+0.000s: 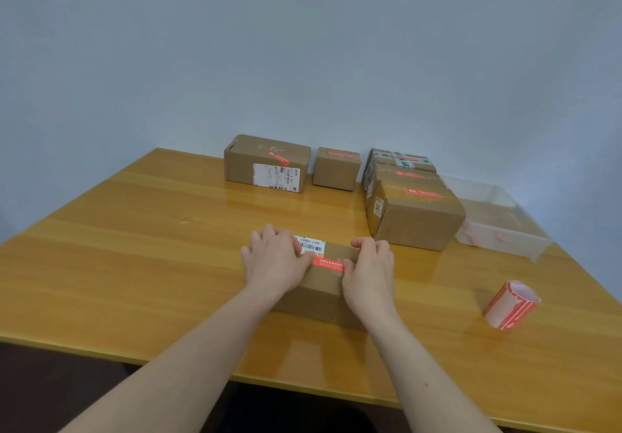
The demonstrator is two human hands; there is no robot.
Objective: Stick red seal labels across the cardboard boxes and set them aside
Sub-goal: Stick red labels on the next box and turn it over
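— Both forearms reach in; what's the left hand point(274, 261) doing?

— Fingers lie fairly flat, pressing the red seal label point(328, 265) onto the cardboard box point(319, 293) near the wooden table point(134, 247) front edge. The right hand point(368, 272) presses its other end, fingers bent over the far edge.

— How will it handle?

— Probably light and stiff; take it by both short ends. Sealed boxes point(415, 217) stand behind, label roll point(511, 304) far right.

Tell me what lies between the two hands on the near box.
In the head view, a red seal label runs across the box top between the left hand and right hand.
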